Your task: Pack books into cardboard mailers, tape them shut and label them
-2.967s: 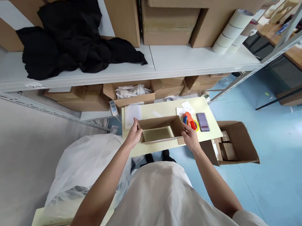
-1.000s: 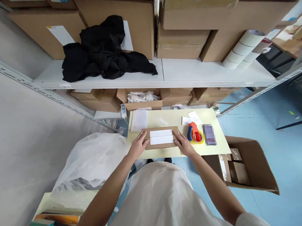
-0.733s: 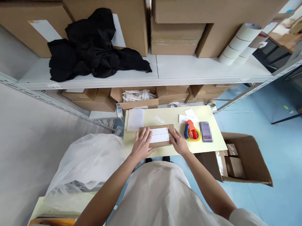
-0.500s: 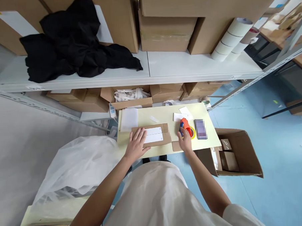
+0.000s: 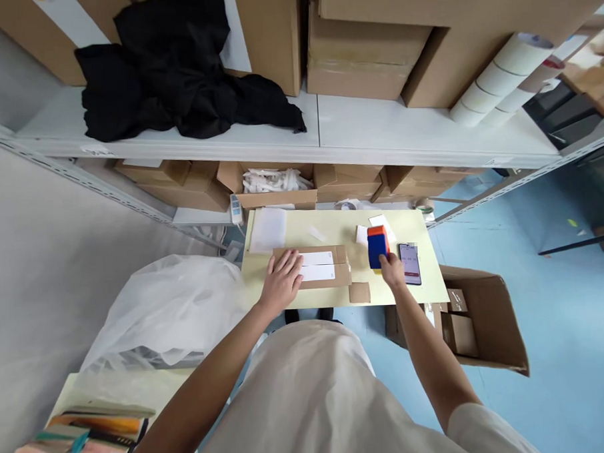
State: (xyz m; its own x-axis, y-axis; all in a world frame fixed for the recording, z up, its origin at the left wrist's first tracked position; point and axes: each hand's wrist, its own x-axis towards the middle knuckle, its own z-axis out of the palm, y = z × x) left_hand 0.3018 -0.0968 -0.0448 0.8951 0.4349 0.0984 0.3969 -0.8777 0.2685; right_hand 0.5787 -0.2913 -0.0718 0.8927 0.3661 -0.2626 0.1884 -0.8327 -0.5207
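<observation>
A flat brown cardboard box (image 5: pixel 324 279) with two white labels lies on the pale yellow table (image 5: pixel 275 304). My left hand (image 5: pixel 283 279) rests on its left end, palm down with the fingers stretched out. To the box's right, my right hand (image 5: pixel 393 270) grips a blue and orange tape dispenser (image 5: pixel 377 248), which is raised over the table. A small piece of brown cardboard (image 5: pixel 359 293) lies near the table's front edge, between box and right hand. Just right of that hand is a phone (image 5: pixel 410 263) with a lit screen.
White papers (image 5: pixel 380 222) and a translucent sheet stack (image 5: pixel 269 230) lie on the table. Behind stands a shelf (image 5: pixel 358 127) bearing black cloth (image 5: pixel 175 78), cartons and tape rolls (image 5: pixel 500 77). An open carton (image 5: pixel 501 318) sits on the floor at right; white plastic film (image 5: pixel 170 306) bulges at left.
My right hand has closed around the tape dispenser, lifted it off the table and turned it so its blue side shows. My left hand stays on the box. The camera view has shifted slightly.
</observation>
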